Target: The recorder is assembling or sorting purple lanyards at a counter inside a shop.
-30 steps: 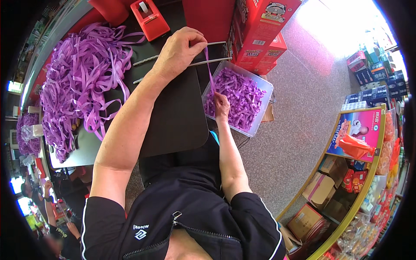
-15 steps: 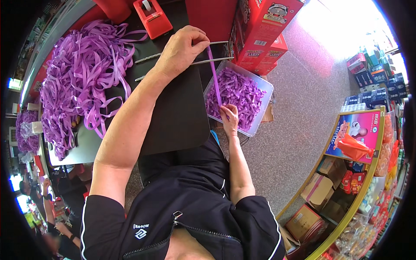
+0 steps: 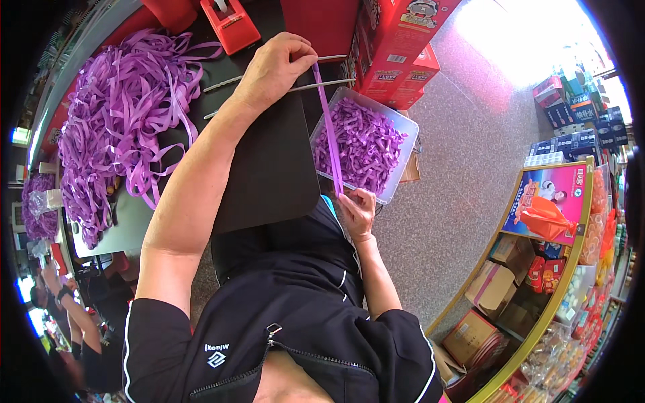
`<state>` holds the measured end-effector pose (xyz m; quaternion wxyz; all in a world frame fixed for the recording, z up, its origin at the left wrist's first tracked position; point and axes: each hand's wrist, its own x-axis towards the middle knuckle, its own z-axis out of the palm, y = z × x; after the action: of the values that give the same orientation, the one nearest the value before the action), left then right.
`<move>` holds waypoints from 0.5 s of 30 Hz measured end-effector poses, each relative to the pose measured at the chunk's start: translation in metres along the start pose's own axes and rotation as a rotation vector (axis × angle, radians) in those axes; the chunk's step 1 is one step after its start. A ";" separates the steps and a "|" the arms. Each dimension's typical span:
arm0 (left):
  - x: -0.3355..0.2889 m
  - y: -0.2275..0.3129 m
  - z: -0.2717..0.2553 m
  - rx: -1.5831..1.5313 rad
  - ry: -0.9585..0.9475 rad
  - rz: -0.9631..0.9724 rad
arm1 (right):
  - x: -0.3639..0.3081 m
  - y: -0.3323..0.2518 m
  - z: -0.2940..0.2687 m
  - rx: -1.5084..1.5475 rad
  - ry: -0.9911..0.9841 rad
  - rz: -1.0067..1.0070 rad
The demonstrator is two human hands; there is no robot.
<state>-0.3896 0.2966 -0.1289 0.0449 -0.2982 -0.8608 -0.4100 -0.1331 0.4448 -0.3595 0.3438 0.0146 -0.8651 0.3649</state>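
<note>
Lower left of the frame: one co-worker's arm (image 3: 80, 321), bent, too blurred for me to itemise further. Left edge, mid-height: one small purple heap (image 3: 37, 218). Upper left: one large tangle of long purple ribbons (image 3: 127, 114), loops trailing over the dark surface (image 3: 269, 178). Top, left of centre: one red tape dispenser (image 3: 236, 35), on the same surface.

Upper centre: left hand (image 3: 277, 66), fingers brought together, thumb and forefinger pinching the upper end of a purple strip (image 3: 328, 127). Beneath that hand: two slim metal rods (image 3: 326, 84), running crosswise; whether the strip loops round either one, I cannot tell.

Centre: the strip itself — taut, slanting down between the hands, across the near side of a clear plastic bin (image 3: 410, 138). In the bin: a heap of short purple pieces (image 3: 369, 144). Just below the bin: right hand (image 3: 358, 213), thumb and fingers closed on the strip's lower end.

Top, right of centre: red printed boxes (image 3: 390, 50), stacked, just beyond the bin. Right side: speckled floor (image 3: 457, 174), then a yellow-edged display rack (image 3: 580, 232) — I count several brown cartons (image 3: 490, 289) on its shelves.
</note>
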 end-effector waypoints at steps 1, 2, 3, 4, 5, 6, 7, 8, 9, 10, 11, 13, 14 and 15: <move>0.001 0.000 0.000 -0.005 -0.005 -0.002 | -0.003 -0.002 -0.001 0.031 0.016 0.051; 0.001 0.001 0.000 -0.009 -0.009 -0.004 | -0.007 -0.004 0.000 0.063 0.032 0.101; 0.001 0.001 0.000 -0.014 -0.012 -0.007 | -0.011 -0.005 0.000 0.094 0.047 0.151; 0.001 0.002 0.000 -0.011 -0.012 -0.010 | -0.014 -0.004 0.001 0.171 0.023 0.217; 0.001 0.002 0.000 -0.007 -0.011 -0.012 | -0.018 -0.004 0.002 0.308 0.019 0.363; 0.001 0.003 0.001 -0.003 -0.011 -0.015 | -0.023 -0.006 0.003 0.446 0.014 0.508; 0.000 0.003 -0.001 0.010 -0.007 -0.006 | -0.025 -0.009 0.004 0.583 0.003 0.647; 0.000 0.002 -0.002 0.023 -0.004 0.003 | -0.025 -0.011 0.002 0.705 -0.051 0.729; -0.001 0.001 -0.003 0.037 -0.001 0.012 | -0.027 -0.013 0.000 0.745 -0.109 0.741; 0.000 -0.003 -0.002 0.032 0.010 0.014 | -0.028 -0.012 -0.002 0.781 -0.170 0.745; 0.000 -0.004 -0.002 0.035 0.014 0.019 | -0.021 -0.018 -0.006 0.818 -0.233 0.751; 0.003 -0.011 0.001 0.019 0.017 0.067 | -0.010 -0.029 -0.027 0.868 -0.367 0.832; 0.003 -0.014 0.000 0.023 0.023 0.072 | -0.001 -0.036 -0.041 0.832 -0.445 0.839; 0.003 -0.018 -0.001 0.066 0.039 0.101 | 0.008 -0.042 -0.054 0.794 -0.522 0.845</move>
<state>-0.4021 0.2886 -0.1390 0.0921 -0.3318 -0.8566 -0.3842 -0.0954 0.4503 -0.3016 -0.0834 -0.1131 -0.6503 0.7466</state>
